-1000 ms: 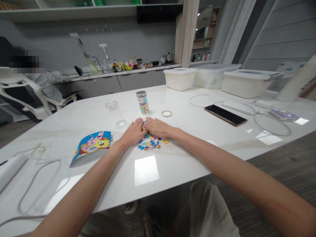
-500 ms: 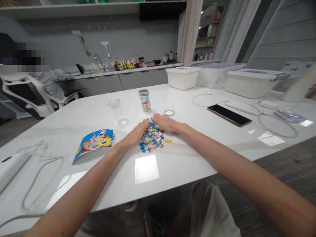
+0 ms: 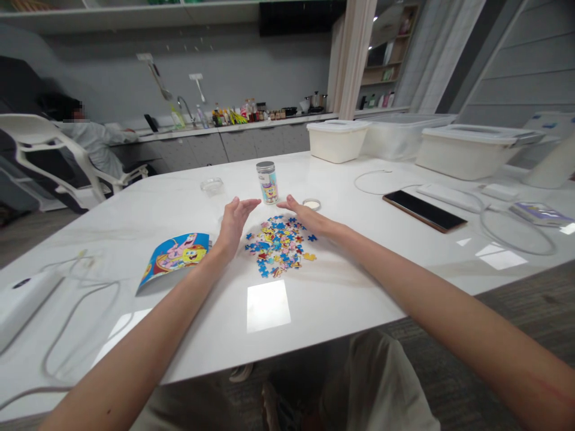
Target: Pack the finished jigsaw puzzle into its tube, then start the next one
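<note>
A heap of small colourful jigsaw pieces lies spread on the white table. My left hand hovers at the heap's left edge, fingers stretched out, holding nothing. My right hand is at the heap's far right edge, fingers also flat and apart, empty. Just beyond the hands stands a small cartoon-printed jar with a grey lid. A curled cartoon picture sheet lies to the left of my left hand.
A round lid and a clear cup sit near the jar. A black phone, cables and white storage boxes occupy the right side. A white device with cable lies at left. A person sits at the far left.
My hands were pressed together over the puzzle pieces; they have lifted and moved apart, uncovering the heap, which now lies more spread out.
</note>
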`<state>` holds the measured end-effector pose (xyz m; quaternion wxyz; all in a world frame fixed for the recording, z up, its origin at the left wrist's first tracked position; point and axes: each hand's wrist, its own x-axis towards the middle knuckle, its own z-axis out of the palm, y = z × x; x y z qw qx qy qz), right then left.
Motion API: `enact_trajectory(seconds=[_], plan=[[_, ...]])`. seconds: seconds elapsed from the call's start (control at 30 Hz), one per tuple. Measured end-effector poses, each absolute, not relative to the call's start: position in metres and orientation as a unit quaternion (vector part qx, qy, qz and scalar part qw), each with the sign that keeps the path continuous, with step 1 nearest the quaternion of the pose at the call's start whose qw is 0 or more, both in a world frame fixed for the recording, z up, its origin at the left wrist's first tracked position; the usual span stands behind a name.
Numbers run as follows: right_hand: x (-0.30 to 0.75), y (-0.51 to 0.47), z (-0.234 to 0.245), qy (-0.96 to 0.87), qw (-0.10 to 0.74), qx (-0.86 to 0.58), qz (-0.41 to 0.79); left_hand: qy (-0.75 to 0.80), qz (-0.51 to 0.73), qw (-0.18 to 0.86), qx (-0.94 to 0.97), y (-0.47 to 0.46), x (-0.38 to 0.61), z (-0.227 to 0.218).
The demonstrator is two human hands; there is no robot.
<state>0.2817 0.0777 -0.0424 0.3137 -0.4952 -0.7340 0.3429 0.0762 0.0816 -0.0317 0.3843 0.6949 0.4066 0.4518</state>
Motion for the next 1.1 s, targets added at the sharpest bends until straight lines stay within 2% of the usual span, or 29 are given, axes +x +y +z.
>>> enact_trajectory(seconds=[0.13, 0.2, 0.33, 0.43, 0.57, 0.67, 0.97, 1.1], plan=[[0.286, 0.086, -0.046, -0.72, 0.333, -0.492, 0.358, 0.476, 0.318, 0.122, 0.811, 0.083, 0.06, -0.028], [0.287, 0.088, -0.047, -0.718, 0.341, -0.493, 0.355, 0.42, 0.212, 0.062, 0.88, 0.081, 0.052, -0.025], [0.294, 0.09, -0.047, -0.751, 0.334, -0.516, 0.242, 0.342, 0.059, 0.112, 0.931, 0.075, 0.049, -0.022], [0.302, 0.088, -0.044, -0.821, 0.263, -0.485, 0.15, 0.316, -0.008, 0.142, 0.938, 0.07, 0.056, -0.026], [0.309, 0.078, -0.034, -0.86, 0.152, -0.443, 0.201, 0.352, -0.023, 0.133, 0.926, 0.068, 0.063, -0.031], [0.311, 0.07, -0.029, -0.88, 0.099, -0.397, 0.241, 0.367, -0.014, 0.133, 0.92, 0.07, 0.063, -0.033], [0.315, 0.08, -0.039, -0.865, 0.133, -0.436, 0.209, 0.322, 0.05, 0.098, 0.94, 0.078, 0.057, -0.03], [0.316, 0.074, -0.033, -0.876, 0.107, -0.409, 0.231, 0.323, 0.027, 0.11, 0.94, 0.081, 0.044, -0.022]])
